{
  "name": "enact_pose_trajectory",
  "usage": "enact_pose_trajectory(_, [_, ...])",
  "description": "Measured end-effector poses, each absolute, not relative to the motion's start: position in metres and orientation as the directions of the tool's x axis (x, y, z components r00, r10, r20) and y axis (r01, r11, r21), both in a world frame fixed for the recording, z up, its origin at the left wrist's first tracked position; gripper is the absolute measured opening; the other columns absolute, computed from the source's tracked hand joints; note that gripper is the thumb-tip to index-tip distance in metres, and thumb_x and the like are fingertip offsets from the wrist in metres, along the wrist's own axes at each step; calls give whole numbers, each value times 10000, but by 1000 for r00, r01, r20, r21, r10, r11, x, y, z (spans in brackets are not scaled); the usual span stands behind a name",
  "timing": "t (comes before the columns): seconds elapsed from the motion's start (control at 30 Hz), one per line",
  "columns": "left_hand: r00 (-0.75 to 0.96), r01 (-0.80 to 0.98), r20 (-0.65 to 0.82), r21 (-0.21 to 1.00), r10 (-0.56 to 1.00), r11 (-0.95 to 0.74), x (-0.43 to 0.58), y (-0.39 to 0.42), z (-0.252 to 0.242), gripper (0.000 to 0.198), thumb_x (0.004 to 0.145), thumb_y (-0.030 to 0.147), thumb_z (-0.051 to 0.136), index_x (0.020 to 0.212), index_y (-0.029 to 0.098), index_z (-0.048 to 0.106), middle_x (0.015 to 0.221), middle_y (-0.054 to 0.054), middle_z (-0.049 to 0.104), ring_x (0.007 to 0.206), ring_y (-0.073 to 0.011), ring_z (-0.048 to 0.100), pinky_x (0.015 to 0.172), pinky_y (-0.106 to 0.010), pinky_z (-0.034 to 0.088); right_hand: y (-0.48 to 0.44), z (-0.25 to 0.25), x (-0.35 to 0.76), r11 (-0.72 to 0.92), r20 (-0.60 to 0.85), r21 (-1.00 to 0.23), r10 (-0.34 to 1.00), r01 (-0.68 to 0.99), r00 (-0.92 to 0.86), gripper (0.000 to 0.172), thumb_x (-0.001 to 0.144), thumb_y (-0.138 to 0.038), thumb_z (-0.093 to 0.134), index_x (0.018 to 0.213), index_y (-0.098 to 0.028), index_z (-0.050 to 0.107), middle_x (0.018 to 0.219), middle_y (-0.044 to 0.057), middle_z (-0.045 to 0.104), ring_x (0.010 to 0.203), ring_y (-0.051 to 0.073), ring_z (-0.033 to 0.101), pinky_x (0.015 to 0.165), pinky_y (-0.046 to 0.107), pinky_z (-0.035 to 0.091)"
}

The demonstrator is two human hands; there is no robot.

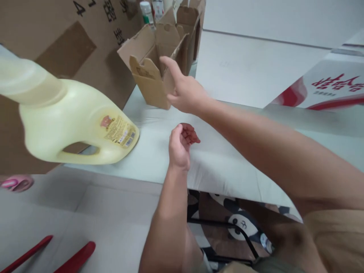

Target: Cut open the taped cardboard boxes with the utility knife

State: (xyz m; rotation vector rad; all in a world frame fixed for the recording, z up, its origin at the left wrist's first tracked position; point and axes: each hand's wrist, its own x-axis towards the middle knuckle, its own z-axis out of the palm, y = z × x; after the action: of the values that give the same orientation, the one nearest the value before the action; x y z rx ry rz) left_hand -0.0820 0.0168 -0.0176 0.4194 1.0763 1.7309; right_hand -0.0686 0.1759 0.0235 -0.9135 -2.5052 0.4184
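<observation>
My right hand [189,91] reaches in from the right, at the near right corner of a small brown cardboard box [149,85]. Its index finger and thumb are spread apart, and the box wall shows between them; whether they touch it I cannot tell. The box stands upright on the table with its top flaps up. Below, my left hand [180,146] hovers over the pale table cover [148,151], palm turned to the right. Its fingers are loosely curved and look reddish, with nothing visible in them. A large pale yellow jug [76,121] stands left of it.
More open cardboard boxes [189,30] and a white-capped bottle [146,13] stand behind. A big carton [71,49] fills the left. At the right is a red-and-white printed box [324,87]. A panda-patterned seat [239,223] and red objects [76,258] lie below the table edge.
</observation>
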Motion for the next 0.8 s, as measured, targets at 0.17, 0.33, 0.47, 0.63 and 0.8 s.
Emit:
enact_pose_trajectory(0.17, [-480,-518,-175,848,860,-116,-87,17,-21,310,856,490,516,727,214,572,639,-21,528,608,-162,544,636,-307,462,206,19,-98,734,319,-343,678,586,-662,315,959,-372,522,1213,-188,545,1168,59,631,1193,369,696,981,553,517])
enact_pose_trajectory(0.33, [-844,-208,-31,940,536,-272,-94,13,-27,197,914,416,466,831,238,472,848,-18,530,852,-166,564,824,-287,435,165,21,-22,720,429,-406,694,563,-578,236,939,-388,613,1083,-207,567,1106,59,680,1061,285,701,962,467,552])
enact_pose_trajectory(0.47, [-955,-32,75,936,285,-352,-104,11,-30,86,925,336,405,956,264,438,1090,-14,531,1168,-180,527,1005,-313,382,86,24,82,689,546,-528,723,496,-422,207,948,-432,602,1030,-242,594,1022,54,686,947,238,667,842,408,548])
enact_pose_trajectory(0.63, [-763,-173,158,884,627,-434,-91,18,-32,385,960,544,333,1009,257,585,1173,-56,658,1183,-226,630,987,-346,485,2,1,191,657,670,-591,723,468,-169,189,886,-444,700,1018,-334,621,892,46,620,815,257,609,740,443,506])
enact_pose_trajectory(0.8, [-598,-196,180,912,781,-360,-37,22,-25,574,926,733,292,886,252,603,1050,-60,704,1106,-273,674,985,-407,533,-20,-26,220,598,641,-733,767,325,33,646,847,-337,755,1380,-549,457,1083,9,644,870,244,649,754,431,541])
